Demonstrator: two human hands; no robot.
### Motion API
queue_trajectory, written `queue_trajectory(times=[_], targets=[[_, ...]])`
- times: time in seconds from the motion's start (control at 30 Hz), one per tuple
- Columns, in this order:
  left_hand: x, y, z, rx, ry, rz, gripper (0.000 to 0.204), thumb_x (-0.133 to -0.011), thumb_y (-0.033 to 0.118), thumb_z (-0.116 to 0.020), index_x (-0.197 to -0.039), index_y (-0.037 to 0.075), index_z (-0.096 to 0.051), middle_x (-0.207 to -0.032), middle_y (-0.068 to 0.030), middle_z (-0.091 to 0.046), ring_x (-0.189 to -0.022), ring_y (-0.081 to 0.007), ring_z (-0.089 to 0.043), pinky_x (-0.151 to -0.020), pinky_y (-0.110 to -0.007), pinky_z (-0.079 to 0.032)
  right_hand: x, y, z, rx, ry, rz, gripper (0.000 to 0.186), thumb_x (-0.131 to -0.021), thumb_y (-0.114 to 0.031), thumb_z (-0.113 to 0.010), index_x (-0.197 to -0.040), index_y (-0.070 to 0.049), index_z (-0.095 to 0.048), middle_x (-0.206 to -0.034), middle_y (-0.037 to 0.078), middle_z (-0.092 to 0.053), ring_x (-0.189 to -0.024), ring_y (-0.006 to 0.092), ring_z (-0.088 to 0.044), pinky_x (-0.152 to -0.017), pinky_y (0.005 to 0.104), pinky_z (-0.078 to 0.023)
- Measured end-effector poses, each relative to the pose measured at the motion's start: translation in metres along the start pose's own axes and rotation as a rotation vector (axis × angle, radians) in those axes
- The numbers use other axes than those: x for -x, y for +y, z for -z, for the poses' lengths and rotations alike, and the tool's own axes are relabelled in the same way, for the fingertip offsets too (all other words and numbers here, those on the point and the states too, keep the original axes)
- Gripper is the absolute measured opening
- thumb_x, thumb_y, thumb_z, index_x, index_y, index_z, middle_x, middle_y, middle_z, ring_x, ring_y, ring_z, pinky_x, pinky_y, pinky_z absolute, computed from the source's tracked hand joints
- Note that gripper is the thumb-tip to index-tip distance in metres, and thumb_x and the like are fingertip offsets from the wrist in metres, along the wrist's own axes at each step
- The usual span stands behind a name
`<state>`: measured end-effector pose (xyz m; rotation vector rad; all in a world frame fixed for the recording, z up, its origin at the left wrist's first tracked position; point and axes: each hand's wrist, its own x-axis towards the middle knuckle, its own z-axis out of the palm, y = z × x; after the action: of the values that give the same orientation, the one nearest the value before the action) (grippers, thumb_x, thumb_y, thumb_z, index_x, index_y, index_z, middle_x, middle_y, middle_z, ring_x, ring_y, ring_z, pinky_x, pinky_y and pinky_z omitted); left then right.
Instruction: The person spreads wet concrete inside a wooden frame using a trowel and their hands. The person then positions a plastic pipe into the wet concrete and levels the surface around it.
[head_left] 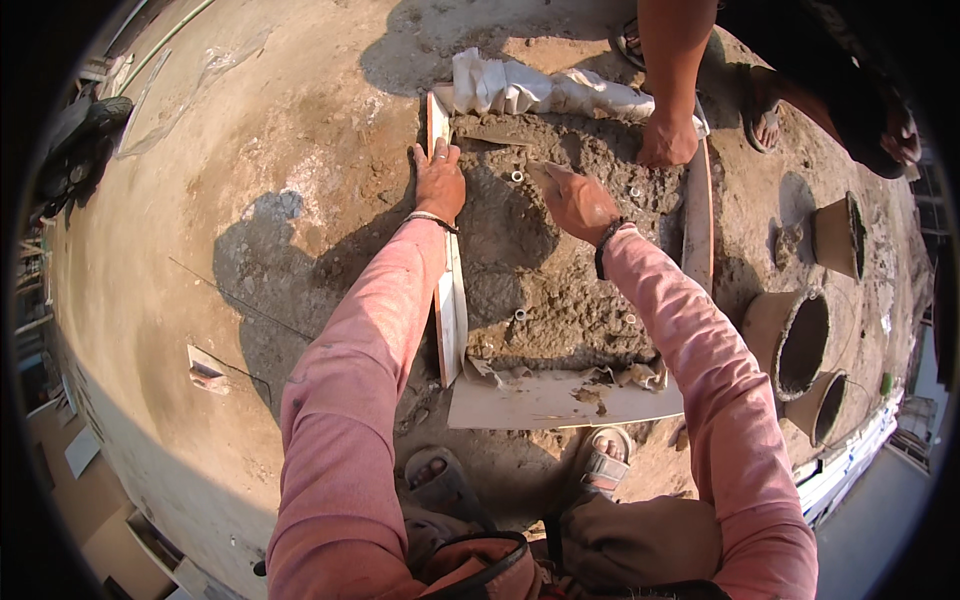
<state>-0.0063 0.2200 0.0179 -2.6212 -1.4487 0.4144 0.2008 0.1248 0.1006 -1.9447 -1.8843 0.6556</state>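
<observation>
My left hand (438,183) grips the top edge of a pale board (447,320) forming the left side of a rectangular frame. My right hand (585,210) is closed on a flat, mud-coated tool (545,175) over the wet grey mortar (550,270) inside the frame, its handle hidden by my fingers. Several short white pipe pieces (520,315) poke up from the mortar. Crumpled white sacking (500,85) lines the far edge, and a pale sheet (540,405) lies along the near edge.
A co-worker's hand (668,140) rests at the far right corner, with sandalled feet (765,120) nearby. Several cylindrical moulds (785,340) lie right. A black wheel (80,140) sits far left, and a small trowel-like piece (208,370) on the ground. My sandalled feet (605,450) are below the frame.
</observation>
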Motion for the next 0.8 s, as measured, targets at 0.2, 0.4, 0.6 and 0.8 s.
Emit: queue_trajectory(times=[0.2, 0.4, 0.6, 0.8], targets=[[0.001, -0.008, -0.008, 0.034, 0.072, -0.001, 0.035, -0.084, 0.014, -0.051, -0.113, -0.002, -0.062, -0.132, -0.0087, -0.042, -0.134, -0.0283, -0.027, -0.108, -0.057, -0.021, -0.003, 0.005, 0.017, -0.191, -0.015, 0.180, 0.029, -0.090, -0.024, -0.050, -0.110, -0.007, -0.062, -0.082, 0.024, -0.063, -0.079, 0.0395, -0.063, -0.068, 0.0433, -0.050], [-0.003, 0.001, -0.006, 0.059, 0.064, -0.042, 0.039, -0.083, 0.016, -0.051, -0.117, -0.002, -0.059, -0.131, -0.0096, -0.043, -0.135, -0.0287, -0.026, -0.108, -0.057, -0.020, -0.006, 0.060, -0.004, -0.300, 0.211, 0.053, 0.030, -0.084, -0.020, -0.054, -0.110, -0.004, -0.060, -0.085, 0.026, -0.062, -0.084, 0.0415, -0.061, -0.071, 0.0417, -0.049], [0.003, -0.012, -0.007, 0.028, 0.049, -0.009, 0.041, -0.083, 0.020, -0.054, -0.117, -0.003, -0.057, -0.133, -0.0106, -0.041, -0.134, -0.0296, -0.026, -0.110, -0.055, -0.019, 0.027, 0.055, 0.018, -0.192, 0.206, -0.017, 0.030, -0.085, -0.020, -0.054, -0.110, -0.002, -0.059, -0.086, 0.026, -0.062, -0.084, 0.0408, -0.062, -0.070, 0.0432, -0.049], [0.004, 0.000, 0.012, 0.151, 0.027, -0.080, 0.045, -0.086, 0.027, -0.054, -0.124, 0.003, -0.054, -0.142, -0.0098, -0.033, -0.137, -0.0306, -0.020, -0.111, -0.054, -0.013, 0.068, 0.075, 0.037, -0.197, 0.257, -0.018, 0.029, -0.088, -0.014, -0.051, -0.114, -0.001, -0.054, -0.087, 0.027, -0.062, -0.083, 0.0428, -0.062, -0.069, 0.0438, -0.049]])
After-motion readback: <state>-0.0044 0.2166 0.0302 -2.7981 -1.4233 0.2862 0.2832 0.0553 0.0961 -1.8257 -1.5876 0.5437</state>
